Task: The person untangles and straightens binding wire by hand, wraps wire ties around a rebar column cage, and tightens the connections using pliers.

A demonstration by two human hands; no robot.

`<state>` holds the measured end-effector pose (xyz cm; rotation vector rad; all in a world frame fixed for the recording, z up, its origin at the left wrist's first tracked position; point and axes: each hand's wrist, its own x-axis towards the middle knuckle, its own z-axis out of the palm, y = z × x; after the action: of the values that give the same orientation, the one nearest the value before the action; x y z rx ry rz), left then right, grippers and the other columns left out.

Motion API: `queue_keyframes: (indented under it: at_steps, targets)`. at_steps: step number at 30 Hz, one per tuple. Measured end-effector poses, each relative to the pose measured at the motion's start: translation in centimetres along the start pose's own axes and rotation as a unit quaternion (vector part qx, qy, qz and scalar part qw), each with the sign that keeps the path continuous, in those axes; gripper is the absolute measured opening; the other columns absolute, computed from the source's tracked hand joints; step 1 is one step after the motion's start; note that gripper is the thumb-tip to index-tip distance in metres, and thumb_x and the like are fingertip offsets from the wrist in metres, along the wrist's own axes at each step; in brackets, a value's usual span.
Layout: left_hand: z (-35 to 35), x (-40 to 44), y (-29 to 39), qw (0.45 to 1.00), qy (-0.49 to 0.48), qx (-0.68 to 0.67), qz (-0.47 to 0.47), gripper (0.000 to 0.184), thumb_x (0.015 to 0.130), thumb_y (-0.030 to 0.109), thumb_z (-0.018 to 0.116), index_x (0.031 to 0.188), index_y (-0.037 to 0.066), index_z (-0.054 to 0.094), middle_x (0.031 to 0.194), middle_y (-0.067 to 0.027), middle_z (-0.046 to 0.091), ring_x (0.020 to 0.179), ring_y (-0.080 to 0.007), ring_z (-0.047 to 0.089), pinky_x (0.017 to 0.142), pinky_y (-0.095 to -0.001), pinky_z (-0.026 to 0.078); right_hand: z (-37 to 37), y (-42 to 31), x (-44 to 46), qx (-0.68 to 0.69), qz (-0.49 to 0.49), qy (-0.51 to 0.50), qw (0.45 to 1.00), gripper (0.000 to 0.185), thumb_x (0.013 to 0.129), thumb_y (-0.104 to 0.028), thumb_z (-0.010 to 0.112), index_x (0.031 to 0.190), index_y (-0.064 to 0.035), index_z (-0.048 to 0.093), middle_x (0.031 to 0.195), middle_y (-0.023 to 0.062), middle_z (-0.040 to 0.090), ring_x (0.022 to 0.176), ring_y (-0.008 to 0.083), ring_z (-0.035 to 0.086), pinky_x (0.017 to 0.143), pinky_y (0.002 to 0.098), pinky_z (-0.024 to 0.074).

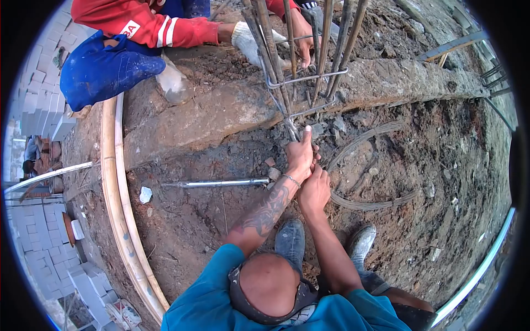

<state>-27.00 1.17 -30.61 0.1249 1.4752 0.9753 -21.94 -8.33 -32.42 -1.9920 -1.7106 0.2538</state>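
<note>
My left hand (301, 157), on the tattooed forearm, is closed with its thumb pointing up, just below the corner of a rebar cage (287, 83). A short grey metal piece (292, 130) runs from the cage corner down to this hand; whether it is bar or tool I cannot tell. Against it, slightly lower and to the right, my right hand (315, 190) is closed too. Whatever lies in its curled fingers is hidden. A looped bundle of thin wire (375, 132) lies on the soil right beside my hands. Square stirrups (309, 78) surround the upright bars.
Opposite me, another person's gloved hand (251, 43) and bare hand (302, 41) are at the bars. A concrete beam (210, 113) crosses the ground. A metal tube (223, 182) lies left of my hands. Bamboo poles (113, 182) and grey blocks (44, 231) are farther left.
</note>
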Motion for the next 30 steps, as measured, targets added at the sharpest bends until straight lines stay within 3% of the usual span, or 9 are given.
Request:
queue_keyframes:
  at_steps: [4, 5, 7, 11, 15, 16, 18, 21, 30]
  targets:
    - [-3.2, 1.0, -0.6, 0.971, 0.01, 0.216, 0.1, 0.038, 0.082, 0.041, 0.067, 0.078, 0.005, 0.056, 0.065, -0.0072, 0.056, 0.049, -0.0177, 0.059, 0.037, -0.0293, 0.043, -0.1, -0.1, 0.9, 0.228, 0.132, -0.305, 0.915, 0.019, 0.083, -0.015, 0.058, 0.089, 0.002, 0.062, 0.078, 0.0224, 0.064, 0.069, 0.0355, 0.065, 0.063, 0.0435, 0.0499]
    - [-4.5, 0.0, 0.6, 0.99, -0.044, 0.131, 0.032, 0.036, 0.082, 0.04, 0.067, 0.082, 0.005, 0.056, 0.071, -0.0086, 0.058, 0.056, -0.0193, 0.061, 0.041, -0.0316, 0.047, 0.1, 0.1, 0.9, 0.405, 0.198, -0.396, 0.8, 0.015, 0.085, -0.014, 0.058, 0.088, 0.0005, 0.06, 0.072, 0.0156, 0.061, 0.063, 0.0285, 0.062, 0.058, 0.039, 0.0484]
    - [-6.9, -0.3, 3.3, 0.981, -0.18, 0.041, -0.063, 0.033, 0.084, 0.036, 0.064, 0.096, 0.006, 0.055, 0.085, -0.0105, 0.061, 0.076, -0.0248, 0.065, 0.054, -0.0397, 0.055, -1.1, -0.8, 1.2, 0.694, 0.337, -0.465, 0.433, 0.009, 0.086, -0.01, 0.058, 0.085, -0.0052, 0.051, 0.064, -0.001, 0.045, 0.053, 0.01, 0.046, 0.048, 0.0263, 0.0401]
    - [-4.0, -1.3, 3.7, 0.949, -0.275, -0.133, -0.072, 0.032, 0.084, 0.037, 0.065, 0.091, 0.007, 0.056, 0.07, -0.0077, 0.059, 0.065, -0.0225, 0.064, 0.064, -0.0404, 0.056, 0.1, 2.4, 2.2, 0.702, 0.35, -0.528, 0.325, 0.015, 0.083, -0.008, 0.062, 0.086, -0.006, 0.047, 0.065, -0.0015, 0.043, 0.053, 0.0092, 0.043, 0.048, 0.0253, 0.0374]
    - [-2.8, 2.6, 0.2, 0.947, -0.257, -0.183, -0.058, 0.039, 0.083, 0.045, 0.064, 0.074, 0.012, 0.046, 0.054, 0.0031, 0.042, 0.044, -0.0093, 0.039, 0.048, -0.0272, 0.036, -1.0, 4.6, 4.8, 0.509, 0.218, -0.529, 0.643, 0.024, 0.078, -0.014, 0.067, 0.091, -0.0003, 0.051, 0.065, 0.0074, 0.057, 0.053, 0.0172, 0.059, 0.044, 0.0325, 0.0464]
    - [-2.2, 2.7, -0.4, 0.947, -0.256, -0.192, -0.017, 0.039, 0.084, 0.045, 0.063, 0.072, 0.012, 0.047, 0.055, 0.0027, 0.043, 0.045, -0.0108, 0.042, 0.05, -0.0293, 0.04, -2.6, 4.4, 5.7, 0.296, 0.085, -0.46, 0.833, 0.033, 0.072, -0.015, 0.068, 0.096, 0.0022, 0.052, 0.068, 0.0118, 0.061, 0.059, 0.0236, 0.063, 0.054, 0.0377, 0.0509]
    - [-0.6, 2.9, -1.5, 0.951, -0.219, -0.214, 0.048, 0.04, 0.085, 0.045, 0.062, 0.07, 0.011, 0.047, 0.056, 0.0016, 0.044, 0.048, -0.0124, 0.044, 0.054, -0.0309, 0.042, -4.1, 2.4, 5.4, 0.04, 0.028, -0.257, 0.965, 0.04, 0.069, -0.019, 0.069, 0.099, 0.0012, 0.052, 0.076, 0.0142, 0.061, 0.071, 0.0307, 0.063, 0.064, 0.0408, 0.0508]
    - [0.8, 3.5, -2.1, 0.936, -0.225, -0.255, 0.087, 0.04, 0.087, 0.043, 0.061, 0.069, 0.009, 0.049, 0.059, -0.0008, 0.047, 0.052, -0.0153, 0.048, 0.057, -0.0344, 0.045, -1.2, 4.4, 5.0, 0.021, -0.074, -0.076, 0.994, 0.037, 0.071, -0.021, 0.069, 0.101, -0.0038, 0.054, 0.084, 0.0133, 0.06, 0.083, 0.0336, 0.06, 0.07, 0.0446, 0.0483]
    - [3.8, 6.1, -3.4, 0.921, -0.174, -0.306, 0.165, 0.037, 0.089, 0.041, 0.058, 0.075, 0.009, 0.045, 0.061, -0.0015, 0.043, 0.055, -0.0167, 0.046, 0.061, -0.0348, 0.043, 1.9, 10.1, 10.1, 0.056, -0.175, -0.068, 0.981, 0.045, 0.067, -0.023, 0.073, 0.106, -0.0084, 0.056, 0.087, 0.0061, 0.059, 0.086, 0.0274, 0.059, 0.067, 0.0419, 0.0483]
